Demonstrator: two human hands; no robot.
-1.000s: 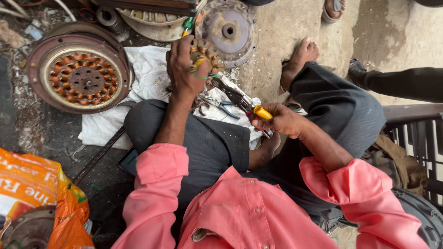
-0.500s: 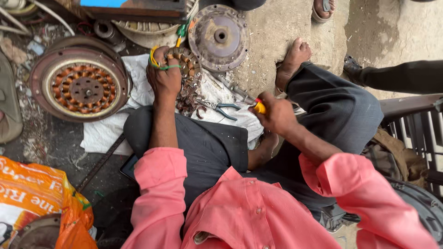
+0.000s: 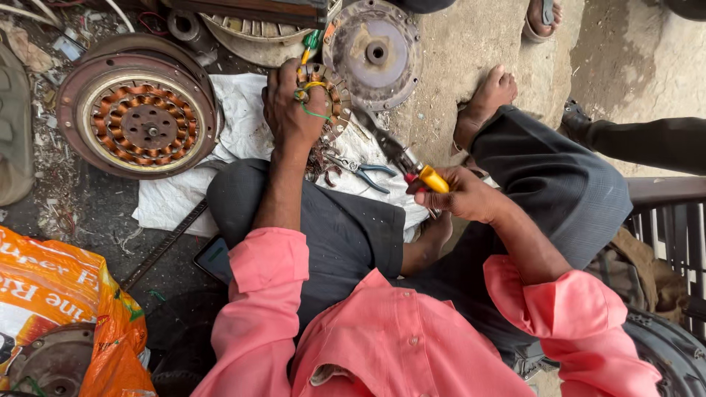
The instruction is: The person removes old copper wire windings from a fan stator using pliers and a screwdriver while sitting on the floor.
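Observation:
My left hand (image 3: 288,106) grips a small round copper-wound stator (image 3: 329,94) with yellow and green wires, held over a white cloth (image 3: 235,103). My right hand (image 3: 460,195) holds yellow-handled cutting pliers (image 3: 408,165), whose dark jaws point up-left toward the stator. Blue-handled pliers (image 3: 360,169) lie on the cloth between my hands. I sit on the ground with my knees bent, in pink sleeves and dark trousers, my bare foot (image 3: 485,103) on the concrete.
A large round motor with copper coils (image 3: 140,121) lies left of the cloth. A rusty round cover plate (image 3: 375,51) sits beyond the stator. An orange sack (image 3: 59,294) is at lower left, a phone (image 3: 215,259) lies by my knee. Another person's shoe (image 3: 577,117) and leg are at right.
My right hand has lifted the yellow-handled pliers from the cloth and swung the jaws up toward the stator. My left hand stays on the stator, shifted slightly right in view.

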